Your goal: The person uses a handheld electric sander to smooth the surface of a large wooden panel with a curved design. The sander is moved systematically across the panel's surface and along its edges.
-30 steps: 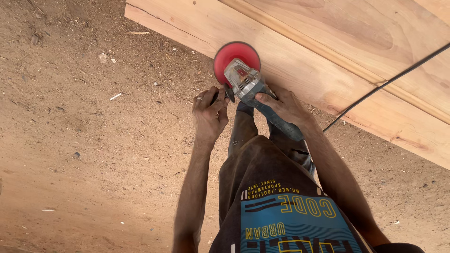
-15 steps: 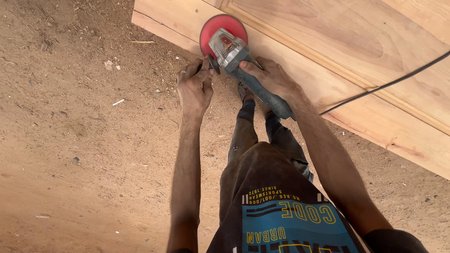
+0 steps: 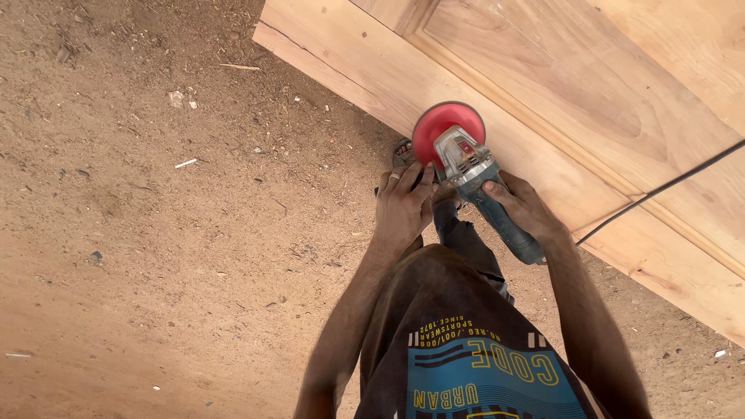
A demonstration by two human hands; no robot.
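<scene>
The wooden door panel lies flat above the sawdust-strewn ground, and you are sanding its near rail. On that rail sits the angle grinder, its red disc against the wood close to the panel's near edge. Your right hand is wrapped tight round the grinder's body; your left hand is clamped on the side handle. The black cord trails across the panel. Keep the disc flat as you work along the rail.

The sawdust-strewn dirt floor carries a pale wooden panelled door lying flat across the upper right, with small wood chips and pale debris bits scattered on the ground beside it.
</scene>
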